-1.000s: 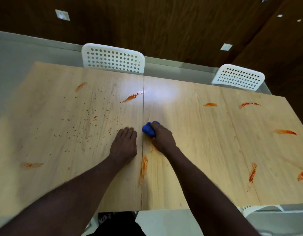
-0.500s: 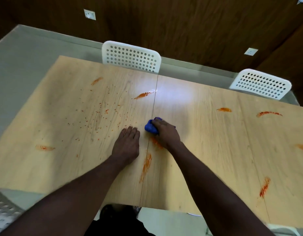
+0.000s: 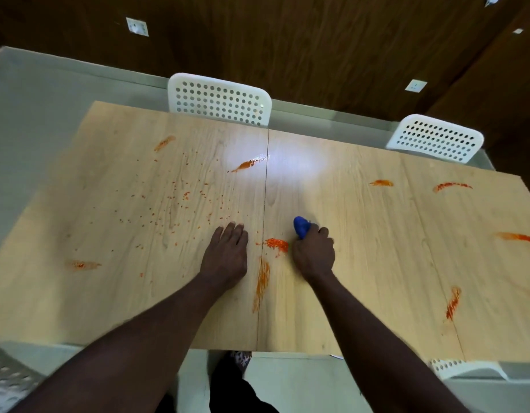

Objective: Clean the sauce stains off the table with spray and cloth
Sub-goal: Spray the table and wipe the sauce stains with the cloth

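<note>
On the head view most of the cloth (image 3: 301,227) is hidden. Only a blue end pokes out past the right hand (image 3: 314,254), whose fingers are curled tight round it, pressing it on the table (image 3: 362,278) just right of the seam (image 3: 265,204). The left hand (image 3: 226,254) lies palm down just left of that seam, fingers straight and together — holding nothing.

Between the two hands I see a clump of sauce (image 3: 277,244), just beside the right hand, and nearer me a streak (image 3: 262,281) along the seam. Specks (image 3: 174,198) scatter beyond the left hand, and a smear (image 3: 516,237) sits well apart on the right. Glare (image 3: 287,159) washes out the wood toward the far edge, and the frame cuts off the table's right end.

A left chair (image 3: 219,99) and a right chair (image 3: 436,138) stand at the far side. A near chair (image 3: 466,368) shows only its top — and a grey perforated thing (image 3: 7,380) at bottom left is too cut off to name.
</note>
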